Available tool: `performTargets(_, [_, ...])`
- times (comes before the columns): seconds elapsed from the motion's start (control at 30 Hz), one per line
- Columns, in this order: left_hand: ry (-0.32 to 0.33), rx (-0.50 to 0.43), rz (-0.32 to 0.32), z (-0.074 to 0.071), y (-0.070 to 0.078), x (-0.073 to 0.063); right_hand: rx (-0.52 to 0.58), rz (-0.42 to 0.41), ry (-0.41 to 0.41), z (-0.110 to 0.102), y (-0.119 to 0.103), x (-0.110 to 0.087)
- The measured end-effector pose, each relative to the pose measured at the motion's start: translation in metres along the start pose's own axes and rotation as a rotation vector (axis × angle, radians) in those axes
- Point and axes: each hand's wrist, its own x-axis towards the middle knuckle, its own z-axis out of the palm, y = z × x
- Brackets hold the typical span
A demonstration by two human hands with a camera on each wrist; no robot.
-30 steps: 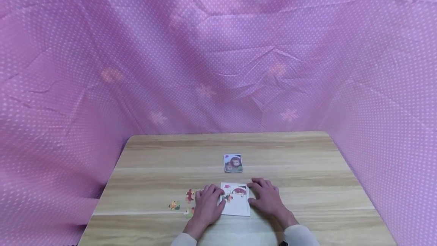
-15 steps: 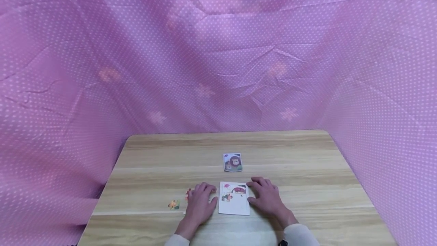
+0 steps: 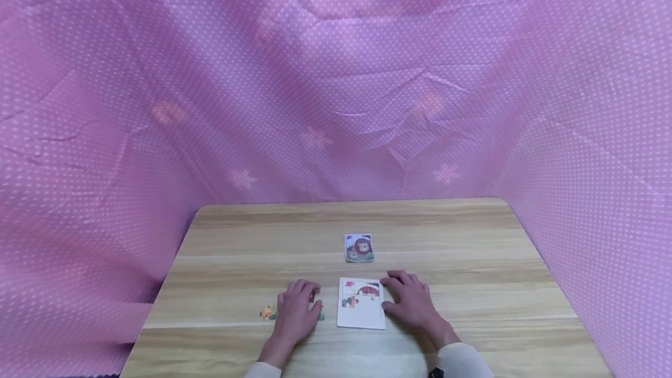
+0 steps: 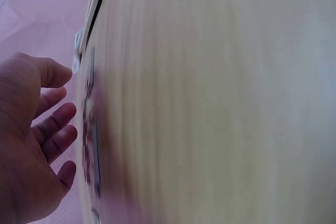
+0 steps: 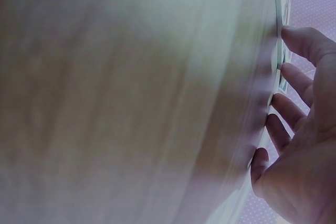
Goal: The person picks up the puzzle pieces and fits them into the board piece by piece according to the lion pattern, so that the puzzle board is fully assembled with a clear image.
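A white puzzle board lies on the table with a few joined pieces of a lion picture in its upper part. My right hand rests at the board's right edge, thumb and fingertips against it; the right wrist view shows the fingers loosely bent. Left of the board, my left hand hovers over loose puzzle pieces and partly hides them. In the left wrist view its fingers are relaxed, just above the pieces, with nothing held. One orange and green piece shows left of that hand.
A small picture card with a lion lies beyond the board. The wooden table has rounded far corners, and pink dotted cloth hangs behind it and at both sides.
My left hand has left the board's left edge and moved left over the loose pieces. My right hand has stayed at the board's right edge.
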Motion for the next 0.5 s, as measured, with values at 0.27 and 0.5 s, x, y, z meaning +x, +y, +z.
performTargets(0.27, [0.037,-0.019,-0.037,-0.016,-0.018,-0.003,0.000,0.012,-0.004,-0.002,-0.004,-0.001])
performTargets(0.5, [0.042,-0.008,-0.060,-0.018,-0.027,-0.005,-0.001,0.011,-0.012,-0.003,-0.006,-0.001])
